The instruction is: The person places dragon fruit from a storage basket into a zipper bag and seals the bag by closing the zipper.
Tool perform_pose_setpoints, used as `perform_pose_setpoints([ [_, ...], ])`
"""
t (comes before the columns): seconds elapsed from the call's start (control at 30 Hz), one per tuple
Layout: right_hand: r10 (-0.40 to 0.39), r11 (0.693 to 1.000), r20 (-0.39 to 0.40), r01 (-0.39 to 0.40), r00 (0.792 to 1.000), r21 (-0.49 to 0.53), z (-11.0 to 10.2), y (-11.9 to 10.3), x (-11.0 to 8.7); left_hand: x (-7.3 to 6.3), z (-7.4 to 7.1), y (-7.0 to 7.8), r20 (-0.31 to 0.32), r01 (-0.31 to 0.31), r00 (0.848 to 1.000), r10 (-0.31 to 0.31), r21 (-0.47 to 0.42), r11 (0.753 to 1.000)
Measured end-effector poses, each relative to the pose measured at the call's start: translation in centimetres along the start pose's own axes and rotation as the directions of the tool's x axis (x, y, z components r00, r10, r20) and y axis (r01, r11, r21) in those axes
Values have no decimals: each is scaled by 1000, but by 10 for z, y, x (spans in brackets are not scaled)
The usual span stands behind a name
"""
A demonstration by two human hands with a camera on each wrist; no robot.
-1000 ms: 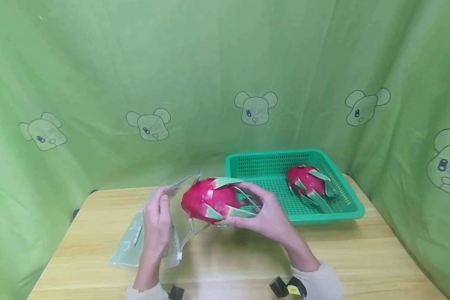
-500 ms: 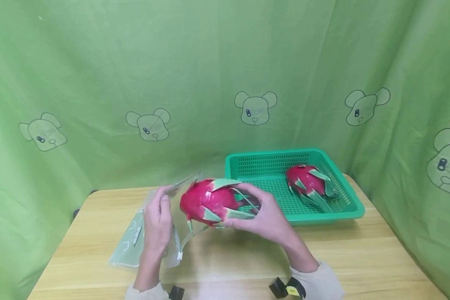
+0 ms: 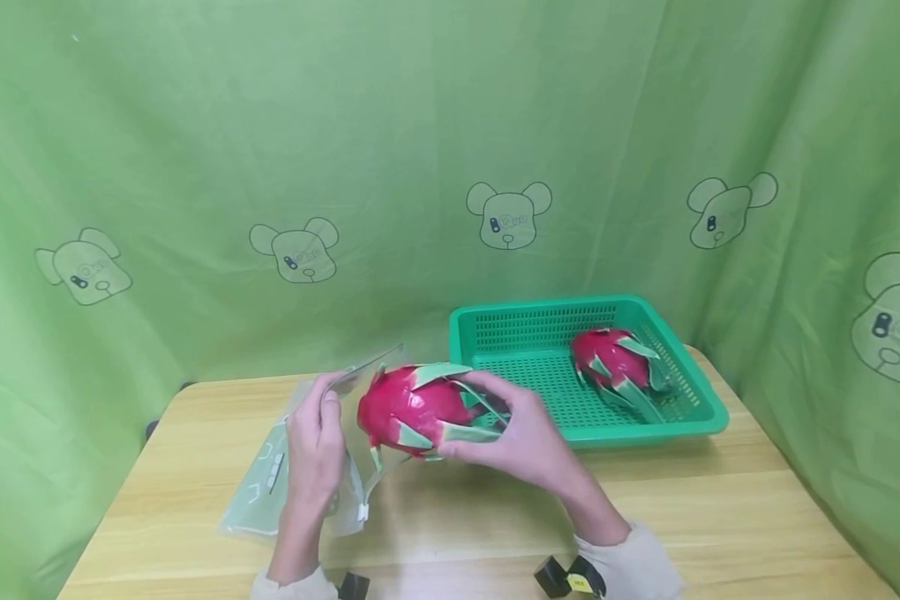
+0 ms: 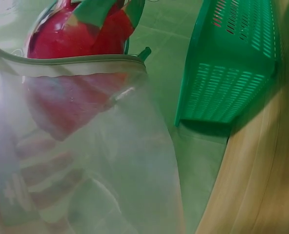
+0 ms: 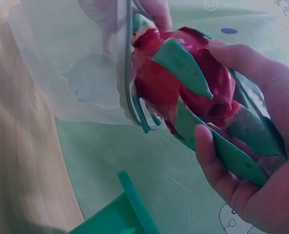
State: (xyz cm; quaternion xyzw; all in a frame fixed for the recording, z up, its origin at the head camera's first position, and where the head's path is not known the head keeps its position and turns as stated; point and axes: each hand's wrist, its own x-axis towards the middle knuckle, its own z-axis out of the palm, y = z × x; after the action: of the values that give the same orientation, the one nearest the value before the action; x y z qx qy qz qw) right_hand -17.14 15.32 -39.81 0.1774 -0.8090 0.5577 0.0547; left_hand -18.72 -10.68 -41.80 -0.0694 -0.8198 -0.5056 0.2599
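Note:
A red dragon fruit [image 3: 408, 404] with green scales is in my right hand [image 3: 521, 433], whose thumb and fingers curl round its leafy end. Its other end lies at the mouth of a clear zip bag [image 3: 258, 496]. My left hand [image 3: 315, 450] grips the bag near its opening, thumb on the near side. In the left wrist view, the lower part of the dragon fruit [image 4: 76, 41] shows through the bag wall [image 4: 134, 161], below the zip edge. From the right wrist, the fruit [image 5: 183, 73] is seen partly past the bag's zip edge [image 5: 130, 63]. A white slider [image 3: 363, 512] hangs at the zip's near end.
A green plastic basket [image 3: 525, 312] stands at the back right of the wooden table [image 3: 450, 542]. Inside it, on the right, lies a second dragon fruit [image 3: 611, 357]. A green curtain [image 3: 390, 150] with bear-head drawings hangs behind and beside the table.
My right hand has moved slightly left and down with the dragon fruit, so the fruit's tip is a little further into the bag's mouth. My left hand has stayed almost in place.

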Motion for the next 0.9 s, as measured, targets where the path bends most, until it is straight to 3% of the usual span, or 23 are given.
perform_pose_setpoints([
  [0.23,48,999,-1,-48,999,-17,5,-2,-2,-1,1,1,2,3,1000,-3,0,1000],
  [0.53,107,994,-20,-107,994,-37,9,-1,-1,0,3,3,37,-3,999,6,-83,997],
  [0.9,125,988,-26,-126,992,-88,13,-1,1,-2,8,2,60,-1,998,8,-122,993],
])
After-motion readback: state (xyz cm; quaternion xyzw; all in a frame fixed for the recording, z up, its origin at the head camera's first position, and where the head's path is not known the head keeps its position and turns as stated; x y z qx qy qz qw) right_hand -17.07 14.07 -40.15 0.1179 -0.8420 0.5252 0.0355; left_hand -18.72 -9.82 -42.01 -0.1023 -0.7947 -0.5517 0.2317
